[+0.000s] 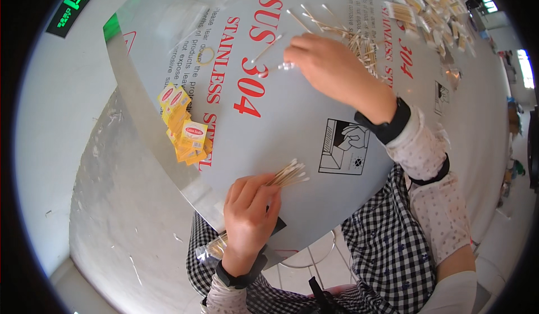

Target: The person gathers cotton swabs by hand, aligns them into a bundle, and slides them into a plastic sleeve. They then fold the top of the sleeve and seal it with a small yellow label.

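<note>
"Cotton swabs (289,173) – where is the nearest bunch?"

"In the left hand (250,216), at the near side of the table. Thumb and fingers are clamped on the wood-coloured sticks, and the white tips fan out toward the right."

"And the other hand?"

"The right hand (331,67) reaches over the far part of the table, its fingertips pinched together on white swab ends (285,65) – blurred, so I cannot count them. A single swab (266,49) lies just to the left of those fingers."

"What is around them?"

"Loose swabs (314,22) lie scattered beyond the right hand and to its right, partly hidden by it. At the far right is a big heap of bundled swabs (415,11). On the left, well apart from both hands, yellow packets (193,131) overlap in a cluster, with a thin pale ring (200,56) farther off."

"And underneath?"

"A grey sheet (297,123) with red and black print covers the tabletop. A clear bag (213,249) with swabs in it shows to the left of the left wrist. The person wears a black wristband (387,122) on the right, dotted sleeves (441,218) and a black-and-white checked garment (393,230)."
</note>
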